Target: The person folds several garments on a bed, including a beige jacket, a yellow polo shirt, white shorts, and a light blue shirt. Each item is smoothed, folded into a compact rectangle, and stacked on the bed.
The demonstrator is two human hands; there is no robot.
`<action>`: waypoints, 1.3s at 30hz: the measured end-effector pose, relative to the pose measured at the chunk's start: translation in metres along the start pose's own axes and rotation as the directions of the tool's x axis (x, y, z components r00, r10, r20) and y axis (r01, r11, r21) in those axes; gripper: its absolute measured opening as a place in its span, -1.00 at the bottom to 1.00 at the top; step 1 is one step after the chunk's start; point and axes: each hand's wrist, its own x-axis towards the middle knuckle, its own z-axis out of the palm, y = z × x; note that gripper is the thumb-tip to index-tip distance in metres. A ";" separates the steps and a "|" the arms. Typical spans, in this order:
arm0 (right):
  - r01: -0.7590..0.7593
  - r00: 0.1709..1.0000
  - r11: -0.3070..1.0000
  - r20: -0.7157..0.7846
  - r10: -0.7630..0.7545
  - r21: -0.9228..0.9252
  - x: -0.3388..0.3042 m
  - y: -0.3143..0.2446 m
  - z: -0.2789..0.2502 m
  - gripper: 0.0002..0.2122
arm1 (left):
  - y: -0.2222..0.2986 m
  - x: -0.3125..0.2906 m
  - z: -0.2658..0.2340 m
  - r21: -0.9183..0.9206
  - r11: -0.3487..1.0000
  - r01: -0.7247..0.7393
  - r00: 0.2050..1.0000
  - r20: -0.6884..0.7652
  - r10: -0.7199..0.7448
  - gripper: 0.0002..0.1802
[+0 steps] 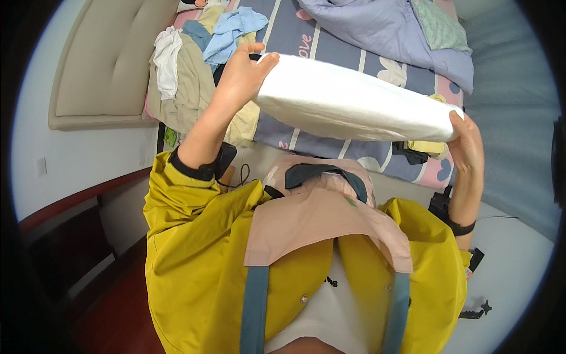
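I've got the white pillow [354, 100] gripped at both ends, left hand [240, 74] and right hand [466, 144] clamped on it, lifted clear over the bed [407, 79], where the clothes pile [194, 65] and lilac quilt [377, 26] look unsorted.

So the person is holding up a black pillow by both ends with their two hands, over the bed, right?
Not quite: the pillow is white, not black. The head view shows the left hand and right hand gripping its two ends above the bed.
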 end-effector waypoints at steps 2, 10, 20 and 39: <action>-0.025 1.000 0.999 0.010 0.025 -0.033 0.037 0.012 0.000 -0.70 | -0.016 0.023 0.013 0.028 0.998 0.052 0.999 -0.017 -0.052 -0.39; 0.052 0.993 0.982 -0.093 -0.070 -0.182 0.156 0.001 0.011 -0.69 | -0.025 0.105 0.031 0.228 0.969 -0.092 0.968 -0.209 0.141 -0.43; 0.140 0.983 0.856 -0.037 -0.182 -0.498 0.128 0.090 -0.010 -0.72 | -0.063 0.045 0.057 0.215 0.964 -0.158 0.927 -0.304 0.219 -0.62; -0.657 0.695 0.638 0.007 0.719 -0.401 0.129 0.521 -0.075 -0.52 | -0.459 -0.127 0.241 0.108 0.656 0.747 0.619 0.249 -0.745 -0.53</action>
